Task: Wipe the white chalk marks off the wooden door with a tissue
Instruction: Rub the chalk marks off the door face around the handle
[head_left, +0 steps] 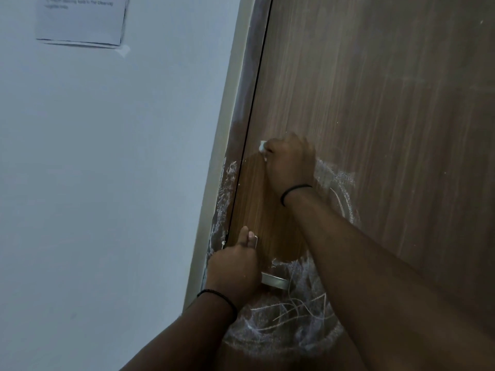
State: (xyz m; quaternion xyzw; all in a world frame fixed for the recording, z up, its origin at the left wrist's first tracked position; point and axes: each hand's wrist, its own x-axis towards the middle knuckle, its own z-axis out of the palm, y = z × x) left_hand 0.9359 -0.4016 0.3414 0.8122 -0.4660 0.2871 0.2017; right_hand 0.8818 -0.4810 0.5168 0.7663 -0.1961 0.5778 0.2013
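We press our right hand against the door, fingers curled tight around the tissue. Only a small white wad of it shows, poking out at the upper left of the grip, just beside the dark gap along the door's left edge; the rest is hidden inside the fist. The tissue touches the wood there.

Below and to the left of this hand lies a patch of brighter, cleaner wood. Chalk marks ring that patch: a pale smeared arc runs just right of the right wrist, and a denser tangle of white lines and haze sits lower down, under the handle. More white smudges streak the frame left of the gap.

Our left hand is lower, at the door's edge, its fingers curled over the metal handle, whose right end sticks out past the knuckles. The thumb points up along the wood. The two hands are well apart, the tissue hand above.

Each wrist wears a thin dark band. On the wall to the left, a paper notice is taped near the top; its text is too blurred to read.
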